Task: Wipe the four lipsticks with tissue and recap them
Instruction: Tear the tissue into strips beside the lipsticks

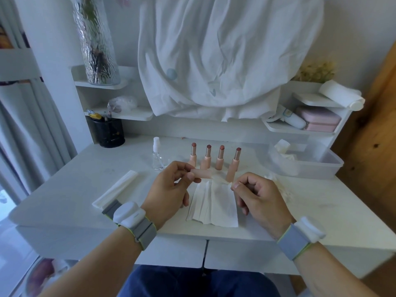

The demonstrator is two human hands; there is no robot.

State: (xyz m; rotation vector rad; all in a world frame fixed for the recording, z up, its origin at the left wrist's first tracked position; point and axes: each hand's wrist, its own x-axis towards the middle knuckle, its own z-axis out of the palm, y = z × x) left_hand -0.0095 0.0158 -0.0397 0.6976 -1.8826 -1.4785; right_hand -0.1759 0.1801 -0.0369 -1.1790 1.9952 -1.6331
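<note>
Several uncapped lipsticks stand upright in a row on the white desk (pixel 64 189): the leftmost lipstick (pixel 193 154), a second lipstick (pixel 207 157), a third lipstick (pixel 220 158) and the rightmost lipstick (pixel 234 162). My left hand (pixel 171 189) pinches a pale pink cap (pixel 202 174) held sideways in front of the row. My right hand (pixel 255 194) pinches the upper edge of a white tissue (pixel 214 204), which hangs down between my hands onto the desk.
A small clear spray bottle (pixel 157 155) stands left of the lipsticks. A folded tissue strip (pixel 116 189) lies at the left. A clear plastic bin (pixel 306 161) with crumpled tissues sits at the right, with a crumpled tissue (pixel 278 183) in front of it. A black pen cup (pixel 109 131) stands at the back left.
</note>
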